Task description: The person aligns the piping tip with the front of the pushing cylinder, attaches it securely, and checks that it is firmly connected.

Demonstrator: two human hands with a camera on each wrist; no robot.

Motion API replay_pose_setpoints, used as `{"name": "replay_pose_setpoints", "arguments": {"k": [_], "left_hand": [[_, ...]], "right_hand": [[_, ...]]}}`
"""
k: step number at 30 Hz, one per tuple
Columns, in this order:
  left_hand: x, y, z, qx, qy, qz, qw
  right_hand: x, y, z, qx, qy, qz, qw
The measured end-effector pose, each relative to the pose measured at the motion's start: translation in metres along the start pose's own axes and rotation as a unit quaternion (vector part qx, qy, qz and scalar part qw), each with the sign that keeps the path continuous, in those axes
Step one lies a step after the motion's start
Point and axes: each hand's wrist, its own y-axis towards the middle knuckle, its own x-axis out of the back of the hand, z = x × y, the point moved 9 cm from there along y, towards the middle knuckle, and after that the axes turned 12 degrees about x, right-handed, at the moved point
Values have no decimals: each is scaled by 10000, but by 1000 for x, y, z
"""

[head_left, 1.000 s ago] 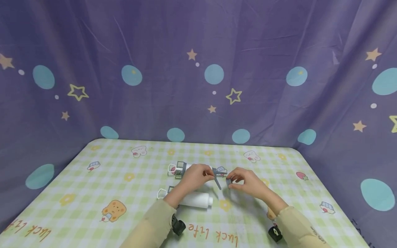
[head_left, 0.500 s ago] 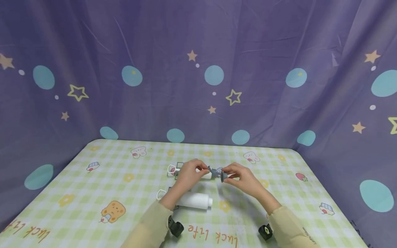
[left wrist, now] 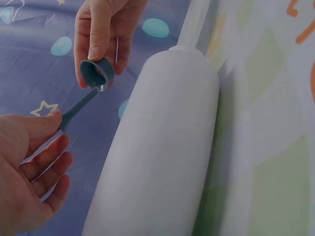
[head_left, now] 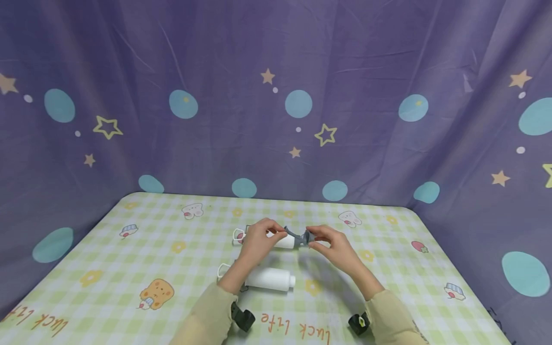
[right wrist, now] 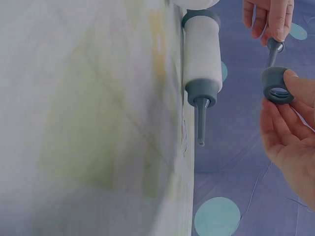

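My left hand pinches one flared end of a slim grey nozzle between thumb and fingers. The thumb and fingers of my right hand grip a grey threaded ring cap. In both wrist views the nozzle's narrow end meets the ring; how far inside it lies I cannot tell. Beneath my hands lies a white-barrelled press, its grey collar and nozzle pointing right. Nearer me, a second white barrel lies on its side with a bare white neck, partly hidden by my left forearm.
Both presses have white loop handles at their left ends, including the rear handle. They rest on a green checked tablecloth with printed figures. A purple curtain hangs behind the table.
The nozzle has swung from pointing down toward me to lying slantwise toward the ring. My hands have come closer, the right one moving left with the ring, the left slightly left and up.
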Motion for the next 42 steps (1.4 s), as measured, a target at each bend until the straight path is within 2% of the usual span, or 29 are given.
{"name": "replay_pose_setpoints", "arguments": {"k": [4,8,12,20,35,42], "left_hand": [[4,0,-2,-83,-104,-162,9998],[6,1,-3,-218,-335,-201,9990],[6,0,-5,-228,-328,-214,9990],[5,-3,-1,27,-201,-162,9997],[-1,-5,-5,-229,-198,-153,9994],[-2,-8,-8,-282,-279,-137,9991]], "right_hand": [[-1,3,1,201,100,-119,9997],[-3,6,1,285,208,-165,9992],[-4,8,2,285,259,-209,9990],[-8,7,-3,29,331,-287,9990],[-12,4,-9,-309,567,-438,9969],[-11,2,-4,-156,579,-479,9970]]}}
